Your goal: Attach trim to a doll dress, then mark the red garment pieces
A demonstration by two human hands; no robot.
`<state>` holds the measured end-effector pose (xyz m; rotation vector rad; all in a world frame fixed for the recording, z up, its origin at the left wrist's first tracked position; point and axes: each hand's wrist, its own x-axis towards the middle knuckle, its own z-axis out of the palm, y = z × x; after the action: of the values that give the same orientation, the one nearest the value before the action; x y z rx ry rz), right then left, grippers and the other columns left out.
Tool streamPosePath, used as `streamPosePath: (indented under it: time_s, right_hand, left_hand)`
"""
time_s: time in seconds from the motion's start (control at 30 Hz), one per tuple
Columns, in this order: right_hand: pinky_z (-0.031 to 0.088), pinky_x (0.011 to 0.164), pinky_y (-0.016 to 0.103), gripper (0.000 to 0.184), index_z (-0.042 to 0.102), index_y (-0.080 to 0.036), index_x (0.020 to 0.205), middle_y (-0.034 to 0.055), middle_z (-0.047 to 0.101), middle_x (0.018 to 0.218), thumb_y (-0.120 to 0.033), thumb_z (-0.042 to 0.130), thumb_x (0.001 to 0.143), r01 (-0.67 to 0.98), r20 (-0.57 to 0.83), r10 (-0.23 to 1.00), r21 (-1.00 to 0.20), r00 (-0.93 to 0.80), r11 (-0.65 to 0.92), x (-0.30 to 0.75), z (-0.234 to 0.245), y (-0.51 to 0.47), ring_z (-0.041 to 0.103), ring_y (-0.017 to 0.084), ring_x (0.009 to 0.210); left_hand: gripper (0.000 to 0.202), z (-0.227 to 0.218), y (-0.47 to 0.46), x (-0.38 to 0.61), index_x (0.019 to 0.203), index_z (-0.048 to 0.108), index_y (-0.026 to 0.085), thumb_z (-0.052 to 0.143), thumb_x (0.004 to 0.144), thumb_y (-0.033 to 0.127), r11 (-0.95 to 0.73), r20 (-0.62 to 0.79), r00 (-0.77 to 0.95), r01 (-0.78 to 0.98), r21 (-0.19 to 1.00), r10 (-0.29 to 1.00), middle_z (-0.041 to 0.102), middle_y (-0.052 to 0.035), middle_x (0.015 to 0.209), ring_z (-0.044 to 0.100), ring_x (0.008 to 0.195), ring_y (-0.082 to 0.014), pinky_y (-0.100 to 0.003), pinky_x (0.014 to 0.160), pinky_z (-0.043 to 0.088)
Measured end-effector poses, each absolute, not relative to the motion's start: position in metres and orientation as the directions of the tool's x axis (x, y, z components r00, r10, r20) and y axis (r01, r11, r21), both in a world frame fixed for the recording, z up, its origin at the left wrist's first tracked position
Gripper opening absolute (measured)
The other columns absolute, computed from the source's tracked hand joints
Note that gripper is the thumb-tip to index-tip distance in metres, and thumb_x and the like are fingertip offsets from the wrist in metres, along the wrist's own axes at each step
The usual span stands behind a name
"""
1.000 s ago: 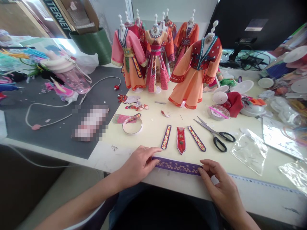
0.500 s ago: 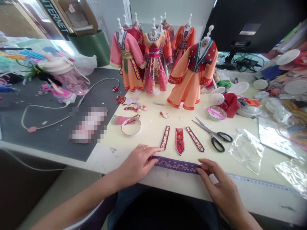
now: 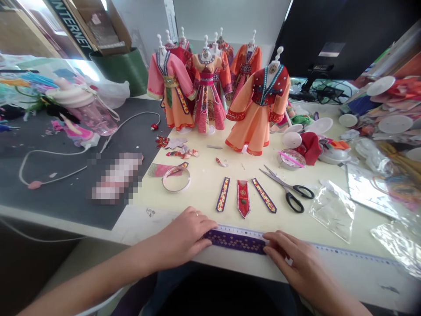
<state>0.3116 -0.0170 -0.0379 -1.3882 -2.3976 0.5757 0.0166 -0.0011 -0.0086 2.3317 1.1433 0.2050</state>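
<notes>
A dark purple fabric strip (image 3: 236, 243) with a pale gold pattern is stretched sideways near the table's front edge. My left hand (image 3: 184, 239) pinches its left end between thumb and fingers. At the other end my right hand (image 3: 292, 256) is closed on the strip too. Right above the strip's upper edge runs a white measuring tape (image 3: 241, 230) with printed marks, continuing to the right past my right hand (image 3: 355, 255). Beyond it lie a red pointed trim piece (image 3: 244, 199) and two narrow floral trim pieces, a left one (image 3: 222, 195) and a right one (image 3: 264, 195).
Black-handled scissors (image 3: 286, 188) lie half open on the right, beside a clear plastic bag (image 3: 333, 210). A tape roll (image 3: 176, 179) is on the left. Several small dressed stands rise at the back, including an orange dress (image 3: 250, 125). A small bowl (image 3: 291, 159) holds a pink stick.
The purple strip has shifted toward the table's front edge, uncovering the measuring tape's marks above it. Both hands moved with it and keep hold of its ends. The view has tilted slightly.
</notes>
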Motion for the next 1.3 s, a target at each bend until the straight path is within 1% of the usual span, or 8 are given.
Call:
streamPosePath:
  time_s: [0.13,0.27,0.37,0.47,0.6,0.77,1.07,1.3]
  right_hand:
    - [0.053,0.061,0.027,0.019,0.061,-0.022,0.100,0.0048,0.066,0.089,-0.030,0.047,0.090,0.769,0.198,0.866,-0.401,-0.459,0.499,0.320,-0.033,-0.010,0.065,0.017,0.075]
    - [0.053,0.079,0.038,0.020,0.061,-0.019,0.103,0.0089,0.065,0.100,-0.024,0.048,0.089,0.731,0.323,0.785,-0.295,-0.529,0.615,0.313,-0.031,0.008,0.061,0.023,0.095]
    - [0.049,0.090,0.046,0.024,0.059,-0.017,0.109,0.0117,0.062,0.111,-0.020,0.048,0.088,0.661,0.344,0.702,-0.248,-0.624,0.709,0.296,-0.034,0.024,0.055,0.026,0.105]
    - [0.045,0.096,0.051,0.026,0.057,-0.016,0.112,0.0128,0.060,0.114,-0.019,0.047,0.089,0.622,0.310,0.652,-0.202,-0.692,0.757,0.281,-0.039,0.035,0.053,0.026,0.108]
    - [0.046,0.095,0.049,0.022,0.060,-0.015,0.106,0.0129,0.060,0.113,-0.021,0.048,0.089,0.600,0.287,0.628,-0.187,-0.724,0.778,0.274,-0.044,0.041,0.053,0.026,0.106]
    - [0.047,0.094,0.049,0.023,0.060,-0.016,0.108,0.0122,0.060,0.111,-0.020,0.049,0.088,0.572,0.316,0.605,-0.199,-0.731,0.796,0.276,-0.047,0.040,0.054,0.025,0.104]
    - [0.048,0.091,0.048,0.024,0.061,-0.017,0.108,0.0116,0.061,0.109,-0.018,0.049,0.088,0.570,0.362,0.613,-0.228,-0.703,0.789,0.275,-0.046,0.042,0.055,0.024,0.100]
    - [0.048,0.091,0.047,0.022,0.061,-0.018,0.106,0.0122,0.060,0.111,-0.018,0.048,0.088,0.574,0.339,0.630,-0.259,-0.699,0.777,0.275,-0.048,0.043,0.055,0.024,0.102]
  left_hand:
    - [0.027,-0.007,0.005,0.011,0.113,0.059,0.018,0.052,0.090,0.031,-0.527,0.002,0.587,0.726,0.441,0.810,0.064,-0.0065,0.101,0.056,0.092,-0.0219,-0.037,0.085,0.040]
    - [0.026,-0.012,0.026,0.016,0.110,0.060,0.016,0.042,0.093,0.025,-0.637,0.133,0.634,0.696,0.331,0.762,0.062,-0.0085,0.113,0.052,0.105,-0.0241,-0.042,0.094,0.035]
    - [0.030,-0.024,0.043,0.024,0.116,0.058,0.015,0.043,0.093,0.027,-0.698,0.179,0.677,0.668,0.259,0.714,0.057,-0.0101,0.126,0.046,0.116,-0.0274,-0.046,0.100,0.029]
    - [0.030,-0.034,0.053,0.030,0.114,0.059,0.015,0.045,0.092,0.030,-0.706,0.178,0.685,0.670,0.227,0.707,0.058,-0.0108,0.125,0.046,0.116,-0.0283,-0.050,0.102,0.026]
    - [0.028,-0.038,0.052,0.032,0.107,0.062,0.015,0.047,0.091,0.033,-0.711,0.176,0.690,0.663,0.233,0.702,0.060,-0.0116,0.120,0.048,0.111,-0.0274,-0.050,0.102,0.026]
    - [0.030,-0.040,0.046,0.032,0.107,0.062,0.014,0.049,0.090,0.036,-0.730,0.229,0.695,0.621,0.286,0.681,0.062,-0.0123,0.112,0.052,0.105,-0.0256,-0.045,0.097,0.032]
    - [0.026,-0.045,0.048,0.030,0.107,0.060,0.012,0.046,0.091,0.026,-0.717,0.312,0.649,0.586,0.377,0.694,0.064,-0.0119,0.109,0.055,0.099,-0.0220,-0.039,0.091,0.039]
    - [0.023,-0.046,0.049,0.025,0.104,0.064,0.015,0.047,0.090,0.023,-0.662,0.293,0.603,0.588,0.466,0.742,0.060,-0.0122,0.115,0.052,0.102,-0.0221,-0.039,0.092,0.043]
